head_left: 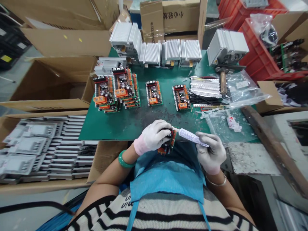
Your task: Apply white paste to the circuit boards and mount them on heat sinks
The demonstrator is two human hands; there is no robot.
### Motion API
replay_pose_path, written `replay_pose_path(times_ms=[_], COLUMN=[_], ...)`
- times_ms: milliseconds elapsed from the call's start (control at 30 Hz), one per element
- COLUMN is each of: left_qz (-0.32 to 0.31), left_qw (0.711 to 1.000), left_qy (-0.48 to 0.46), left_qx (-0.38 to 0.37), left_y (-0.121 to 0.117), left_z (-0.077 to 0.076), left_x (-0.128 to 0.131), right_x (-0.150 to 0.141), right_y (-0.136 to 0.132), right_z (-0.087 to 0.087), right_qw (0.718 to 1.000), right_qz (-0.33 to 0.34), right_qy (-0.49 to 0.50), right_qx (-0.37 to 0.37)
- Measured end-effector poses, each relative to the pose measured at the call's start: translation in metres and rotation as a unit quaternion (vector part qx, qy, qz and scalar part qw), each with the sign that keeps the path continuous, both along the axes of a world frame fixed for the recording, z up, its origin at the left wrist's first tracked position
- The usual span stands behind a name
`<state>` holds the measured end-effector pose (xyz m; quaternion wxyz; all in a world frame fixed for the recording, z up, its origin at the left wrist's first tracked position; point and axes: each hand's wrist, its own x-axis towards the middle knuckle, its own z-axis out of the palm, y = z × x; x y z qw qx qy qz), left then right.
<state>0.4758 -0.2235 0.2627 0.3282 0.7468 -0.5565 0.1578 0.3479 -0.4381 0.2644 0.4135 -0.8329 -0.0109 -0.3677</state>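
My left hand (155, 135), in a white glove, is closed around a circuit board (169, 144) at the table's front edge. That board is tilted, and the fingers cover much of it. In my gloved right hand (211, 150) is a white tube (192, 137) with printed text. Its narrow nozzle points left and meets the board's upper edge; whether anything comes out is too small to tell. Beyond my hands, a single circuit board (154, 93) and another board (181, 97) lie on the green table (130, 125). Stacked circuit boards (126, 85) stand farther left.
Finned metal heat sinks (150, 53) line the table's back. At right are metal strips (205, 87), a hammer (223, 81) and a plastic bag (243, 88). A carton (96, 160) of grey metal parts stands left; red crates (252, 61) are at back right.
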Motion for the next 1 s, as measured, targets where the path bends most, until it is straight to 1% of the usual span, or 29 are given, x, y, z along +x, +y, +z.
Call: replay_pose_path(times_ms=[100, 167, 233, 300, 367, 400, 433, 467, 533, 600, 633, 700, 767, 800, 867, 1000], left_qz=[0.013, 0.030, 0.055, 0.093, 0.144, 0.168, 0.190, 0.206, 0.221, 0.205, 0.182, 0.115, 0.047, 0.025, 0.002, -0.003], left_qw=[1.000, 0.999, 0.998, 0.994, 0.985, 0.978, 0.971, 0.963, 0.956, 0.962, 0.970, 0.984, 0.991, 0.991, 0.991, 0.987], left_qy=[0.010, 0.017, 0.025, 0.043, 0.076, 0.097, 0.118, 0.136, 0.157, 0.152, 0.141, 0.114, 0.093, 0.089, 0.090, 0.124], left_qx=[-0.005, -0.001, 0.013, 0.032, 0.059, 0.074, 0.090, 0.104, 0.112, 0.093, 0.081, 0.073, 0.087, 0.094, 0.100, 0.100], left_y=[0.000, -0.001, -0.002, -0.004, -0.007, -0.008, -0.009, -0.009, -0.008, -0.004, -0.002, 0.003, 0.006, 0.007, 0.007, 0.005], left_z=[-0.002, -0.005, -0.008, -0.012, -0.016, -0.018, -0.020, -0.022, -0.026, -0.029, -0.031, -0.035, -0.040, -0.042, -0.046, -0.048], left_x=[0.001, 0.002, 0.004, 0.006, 0.010, 0.012, 0.014, 0.016, 0.021, 0.024, 0.024, 0.025, 0.025, 0.025, 0.026, 0.027], right_x=[0.002, 0.005, 0.009, 0.013, 0.018, 0.019, 0.020, 0.020, 0.017, 0.013, 0.010, 0.006, 0.004, 0.005, 0.007, 0.015], right_y=[0.002, 0.005, 0.010, 0.014, 0.018, 0.019, 0.020, 0.021, 0.022, 0.022, 0.021, 0.020, 0.019, 0.018, 0.019, 0.021], right_z=[-0.004, -0.008, -0.011, -0.012, -0.014, -0.015, -0.017, -0.019, -0.026, -0.033, -0.037, -0.041, -0.042, -0.041, -0.037, -0.031], right_qw=[0.998, 0.995, 0.986, 0.963, 0.926, 0.911, 0.901, 0.897, 0.904, 0.927, 0.944, 0.973, 0.990, 0.995, 0.999, 0.999], right_qz=[-0.016, -0.016, -0.016, -0.020, -0.020, -0.017, -0.012, -0.008, -0.018, -0.037, -0.042, -0.036, -0.014, -0.004, 0.013, 0.035], right_qy=[0.001, -0.001, -0.001, 0.001, 0.006, 0.009, 0.014, 0.023, 0.044, 0.053, 0.047, 0.028, 0.018, 0.018, 0.019, 0.007], right_qx=[0.061, 0.101, 0.163, 0.268, 0.377, 0.413, 0.434, 0.441, 0.425, 0.368, 0.325, 0.227, 0.138, 0.102, 0.042, -0.040])
